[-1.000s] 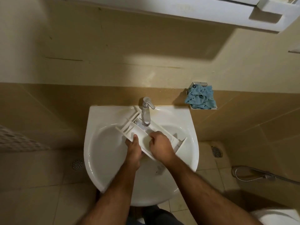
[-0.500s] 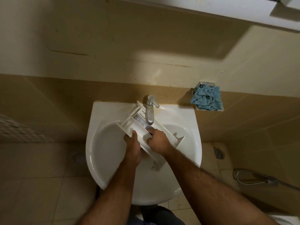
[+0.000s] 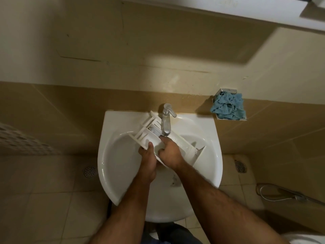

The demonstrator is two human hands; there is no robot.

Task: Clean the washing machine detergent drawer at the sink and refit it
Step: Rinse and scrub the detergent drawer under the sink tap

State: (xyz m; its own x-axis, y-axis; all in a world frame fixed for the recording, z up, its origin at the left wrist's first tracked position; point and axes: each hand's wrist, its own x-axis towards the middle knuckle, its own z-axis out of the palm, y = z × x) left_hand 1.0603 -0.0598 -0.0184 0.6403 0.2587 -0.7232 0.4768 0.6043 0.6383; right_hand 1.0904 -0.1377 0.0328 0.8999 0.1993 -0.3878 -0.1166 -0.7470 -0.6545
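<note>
The white detergent drawer lies slanted across the white sink, its compartments facing up, right under the chrome tap. My left hand grips the drawer's near long edge, thumb on top. My right hand is curled over the drawer's middle, fingers pressed into a compartment beside the tap spout. The drawer's front panel points to the right rim of the basin. I cannot tell whether water runs from the tap.
A crumpled blue cloth rests on a small wall shelf to the right of the sink. Floor drains sit left and right on the tiled floor. A spray hose lies at the lower right. A white cabinet hangs overhead.
The drawer has slid up and left, further under the tap. My right hand has followed it toward the spout, and my left hand has kept its grip on the near edge.
</note>
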